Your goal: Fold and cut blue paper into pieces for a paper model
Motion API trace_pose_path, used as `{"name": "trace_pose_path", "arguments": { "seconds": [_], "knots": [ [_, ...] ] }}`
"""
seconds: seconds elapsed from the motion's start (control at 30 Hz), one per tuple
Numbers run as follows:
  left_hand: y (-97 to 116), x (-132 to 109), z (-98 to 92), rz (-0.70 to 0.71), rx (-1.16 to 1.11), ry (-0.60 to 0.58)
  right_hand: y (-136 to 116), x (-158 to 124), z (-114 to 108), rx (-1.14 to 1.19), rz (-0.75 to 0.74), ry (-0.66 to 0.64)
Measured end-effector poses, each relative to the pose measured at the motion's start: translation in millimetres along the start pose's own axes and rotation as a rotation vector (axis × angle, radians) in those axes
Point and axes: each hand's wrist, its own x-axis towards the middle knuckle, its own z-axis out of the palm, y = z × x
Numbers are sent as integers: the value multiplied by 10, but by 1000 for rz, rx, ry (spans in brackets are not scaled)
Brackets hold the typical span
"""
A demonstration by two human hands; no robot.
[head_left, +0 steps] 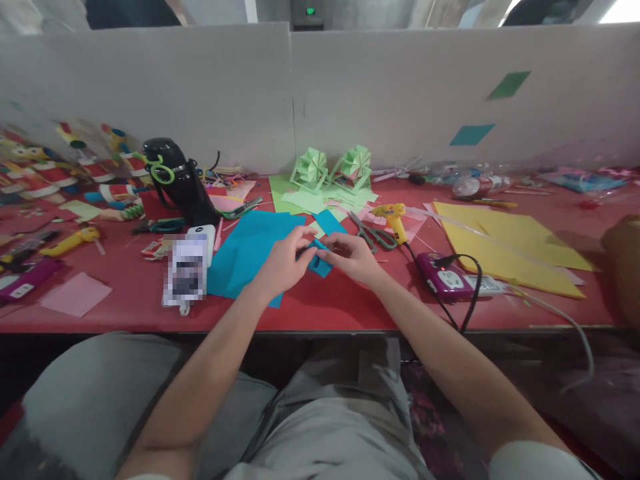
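Between my two hands is a small folded piece of blue paper [320,265], held just above the red table. The fingers of my left hand [289,259] pinch its left side. On its right side, the thumb and fingers of my right hand [353,257] press together on the paper. My fingertips hide part of its folds. Larger blue sheets [245,248] lie under and beside my left hand. Behind my hands is another small blue paper piece [330,222]. Scissors [373,235] rest just beyond my right hand.
A yellow glue gun [393,219] stands near a purple power strip [443,277] with cables. Yellow sheets [510,250] lie to the right. Two green paper lanterns [310,168] stand at the back. On the left are a phone [186,270] and a black bottle [175,180].
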Motion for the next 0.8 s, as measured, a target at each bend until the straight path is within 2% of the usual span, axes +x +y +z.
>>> {"name": "trace_pose_path", "arguments": {
  "seconds": [0.17,0.33,0.57,0.8],
  "knots": [
    [-42,14,16,0,-11,73,8,27,-40,59,33,105],
    [-150,39,11,43,50,147,18,35,-56,81,67,37],
    [-69,12,-3,111,211,87,15,25,-46,27,71,18],
    [-46,-7,-18,98,217,66,29,22,-39,105,124,62]
  ]
}}
